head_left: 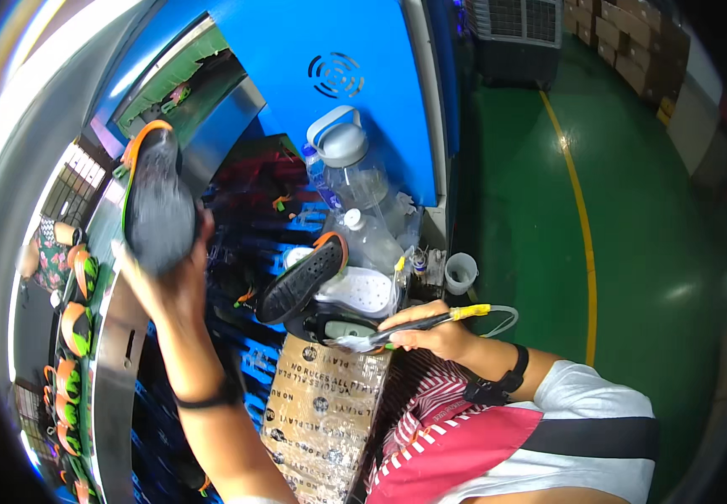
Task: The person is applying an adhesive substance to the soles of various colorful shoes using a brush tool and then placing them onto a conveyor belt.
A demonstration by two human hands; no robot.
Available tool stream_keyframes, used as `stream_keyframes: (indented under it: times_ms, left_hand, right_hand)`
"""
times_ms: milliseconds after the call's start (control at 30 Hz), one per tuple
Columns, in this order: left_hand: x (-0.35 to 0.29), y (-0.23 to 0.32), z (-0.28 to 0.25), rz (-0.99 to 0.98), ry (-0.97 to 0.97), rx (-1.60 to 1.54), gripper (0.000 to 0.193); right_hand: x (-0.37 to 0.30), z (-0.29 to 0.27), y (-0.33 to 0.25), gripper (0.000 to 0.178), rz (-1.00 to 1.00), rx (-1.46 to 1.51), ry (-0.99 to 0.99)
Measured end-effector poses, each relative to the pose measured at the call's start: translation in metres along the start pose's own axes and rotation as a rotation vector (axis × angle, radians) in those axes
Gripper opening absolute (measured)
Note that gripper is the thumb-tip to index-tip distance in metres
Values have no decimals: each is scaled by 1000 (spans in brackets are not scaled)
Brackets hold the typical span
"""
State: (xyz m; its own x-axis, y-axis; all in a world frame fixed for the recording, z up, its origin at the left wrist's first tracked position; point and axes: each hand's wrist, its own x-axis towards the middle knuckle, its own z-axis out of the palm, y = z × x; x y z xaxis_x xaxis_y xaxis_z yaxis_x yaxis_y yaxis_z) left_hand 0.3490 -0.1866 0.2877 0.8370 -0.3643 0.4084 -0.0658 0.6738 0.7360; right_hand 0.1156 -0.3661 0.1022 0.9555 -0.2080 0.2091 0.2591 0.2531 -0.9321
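Observation:
My left hand (177, 290) is raised at the left and grips a shoe sole (160, 206). Its dark inner face looks wet and streaky, and orange and green run along its edge. My fingers are partly hidden behind it. At the lower middle, my right hand (440, 338) is closed round a brush (418, 324) with yellow wrapping on the handle end. The pale bristles hang over the tape-covered carton, beside a dark piece with a grey-green inside (353, 328). Just beyond lie a black perforated sole (304, 281) with an orange end and a white perforated sole (356, 291).
A large clear jug (359, 181) and smaller bottles (372, 239) stand against the blue machine (338, 34). The taped carton (321, 412) is before me. Several orange-green shoe pieces (76, 328) line the metal ledge at left. A white cup (461, 273) stands right of the bottles.

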Motion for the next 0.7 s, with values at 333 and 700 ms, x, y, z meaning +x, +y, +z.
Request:
stream_keyframes:
  times_ms: [333,700]
  left_hand:
    - [148,-16,-20,398,542,1430,100]
    - [277,-41,-14,88,321,1817,97]
  right_hand:
    - [4,-69,-24,24,69,-50,240]
    - [22,-101,-28,20,62,-71,139]
